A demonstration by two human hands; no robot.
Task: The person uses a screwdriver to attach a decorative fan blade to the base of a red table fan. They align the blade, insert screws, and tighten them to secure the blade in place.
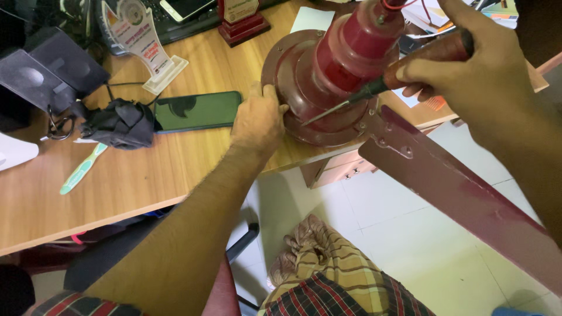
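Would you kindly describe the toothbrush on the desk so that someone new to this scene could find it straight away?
Start at the wooden desk and look to its left part, just below the crumpled dark cloth that lies beside the dark green phone. There the toothbrush lies flat and slanted, apart from both hands. It is the only slim, pale green and white thing among dark neighbours.

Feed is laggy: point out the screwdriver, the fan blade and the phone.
screwdriver (pixel 351 100): head view, dark shank below the handle.
fan blade (pixel 468 196): head view, middle of its flat face.
phone (pixel 198 110): head view, centre of its back.
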